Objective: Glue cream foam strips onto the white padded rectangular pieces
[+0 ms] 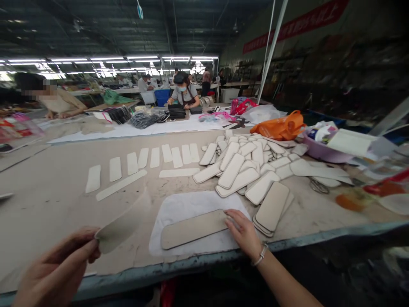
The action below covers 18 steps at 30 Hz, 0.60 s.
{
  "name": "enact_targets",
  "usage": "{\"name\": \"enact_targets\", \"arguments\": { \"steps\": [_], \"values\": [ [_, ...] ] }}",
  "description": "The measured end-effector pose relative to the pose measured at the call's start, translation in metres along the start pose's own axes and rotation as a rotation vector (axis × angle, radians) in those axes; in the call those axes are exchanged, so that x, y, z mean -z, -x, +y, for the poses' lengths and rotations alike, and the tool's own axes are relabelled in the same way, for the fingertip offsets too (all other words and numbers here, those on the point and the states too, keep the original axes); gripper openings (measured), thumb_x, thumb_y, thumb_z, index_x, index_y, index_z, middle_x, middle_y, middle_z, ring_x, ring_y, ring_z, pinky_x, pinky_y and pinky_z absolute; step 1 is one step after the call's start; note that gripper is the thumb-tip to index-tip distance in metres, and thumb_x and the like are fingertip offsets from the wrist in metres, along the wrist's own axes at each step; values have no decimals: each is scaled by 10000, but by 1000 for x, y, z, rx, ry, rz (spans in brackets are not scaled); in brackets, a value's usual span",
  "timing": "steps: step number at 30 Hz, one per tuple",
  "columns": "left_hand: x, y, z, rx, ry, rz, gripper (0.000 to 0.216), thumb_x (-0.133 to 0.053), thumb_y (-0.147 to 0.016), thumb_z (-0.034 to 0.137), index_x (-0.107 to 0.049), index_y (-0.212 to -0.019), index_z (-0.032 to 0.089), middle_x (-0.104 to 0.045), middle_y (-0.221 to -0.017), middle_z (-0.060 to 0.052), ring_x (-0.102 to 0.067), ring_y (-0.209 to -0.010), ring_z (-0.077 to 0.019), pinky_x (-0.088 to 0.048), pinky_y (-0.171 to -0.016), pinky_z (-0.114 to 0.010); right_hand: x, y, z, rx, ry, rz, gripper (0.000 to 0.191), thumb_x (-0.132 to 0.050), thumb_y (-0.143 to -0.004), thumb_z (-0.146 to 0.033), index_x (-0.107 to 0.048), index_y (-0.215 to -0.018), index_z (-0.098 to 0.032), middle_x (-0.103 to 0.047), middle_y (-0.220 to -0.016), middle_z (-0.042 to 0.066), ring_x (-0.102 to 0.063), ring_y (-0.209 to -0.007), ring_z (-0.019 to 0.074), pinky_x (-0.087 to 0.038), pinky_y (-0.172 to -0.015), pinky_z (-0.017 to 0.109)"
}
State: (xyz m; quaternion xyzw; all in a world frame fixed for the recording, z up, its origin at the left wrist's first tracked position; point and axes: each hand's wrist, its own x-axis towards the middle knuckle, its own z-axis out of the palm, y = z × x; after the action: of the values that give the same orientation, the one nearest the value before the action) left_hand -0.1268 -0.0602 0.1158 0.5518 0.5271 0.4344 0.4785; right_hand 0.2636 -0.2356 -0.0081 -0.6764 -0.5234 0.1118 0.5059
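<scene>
My left hand (pixel 65 260) pinches one end of a thin pale strip (pixel 123 224) between thumb and fingers, raised over the table and blurred by motion. My right hand (pixel 243 232) has its fingers closed at the right end of a long beige panel with rounded corners (pixel 193 230). That panel lies flat on a white sheet (pixel 175 202) near the table's front edge. Just right of this hand is a small stack of similar beige panels (pixel 273 207). A large loose heap of pale, dark-edged panels (pixel 231 170) spreads behind it.
Several short pale pieces (pixel 132 163) lie in a row on the table, with two longer strips (pixel 123 185) before them. An orange bag (pixel 279 125), a purple basin (pixel 326 147) and scissors (pixel 318 185) are at right. Across the table a co-worker (pixel 183 94) sits behind dark stacks.
</scene>
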Motion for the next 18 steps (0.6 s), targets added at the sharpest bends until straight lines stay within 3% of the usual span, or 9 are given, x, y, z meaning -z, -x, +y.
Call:
{"name": "enact_targets", "arguments": {
  "steps": [3,7,10,14,18],
  "values": [
    [-38,40,21,113,118,-125,320,-825,-382,326,-683,-654,236,-665,-840,-12,-593,-758,-238,-516,-564,-289,-4,3,-14,-192,-284,-29,322,-525,-851,-399,-632,-1096,-219,-642,-1094,100,-616,-932,207,-503,-860,400],
    [-77,67,32,255,154,-213,320,-797,-402,397,-695,-669,252,-666,-759,-27,-594,-650,-236,-504,-509,-316,-5,7,-26,-436,-612,-101,442,-547,-811,-495,-623,-1148,-218,-673,-1019,72,-636,-818,186,-532,-748,360],
    [-91,72,24,317,179,-255,329,-784,-439,398,-698,-723,255,-667,-748,-34,-600,-632,-231,-507,-513,-323,3,7,-28,-450,-658,-108,394,-567,-795,-477,-679,-1052,-200,-687,-831,29,-612,-750,162,-511,-744,331],
    [-98,77,13,366,176,-283,331,-780,-459,335,-702,-762,226,-646,-673,-28,-586,-595,-212,-483,-485,-301,19,5,-29,-567,-867,-24,315,-645,-719,-367,-699,-984,-206,-690,-890,22,-598,-773,145,-489,-699,268],
    [-103,85,5,354,187,-254,308,-770,-475,332,-691,-736,189,-616,-640,-20,-534,-532,-160,-420,-439,-247,25,5,-27,-633,-948,-78,322,-640,-714,-405,-710,-933,-181,-689,-881,47,-596,-742,145,-471,-638,252]
  ]
}}
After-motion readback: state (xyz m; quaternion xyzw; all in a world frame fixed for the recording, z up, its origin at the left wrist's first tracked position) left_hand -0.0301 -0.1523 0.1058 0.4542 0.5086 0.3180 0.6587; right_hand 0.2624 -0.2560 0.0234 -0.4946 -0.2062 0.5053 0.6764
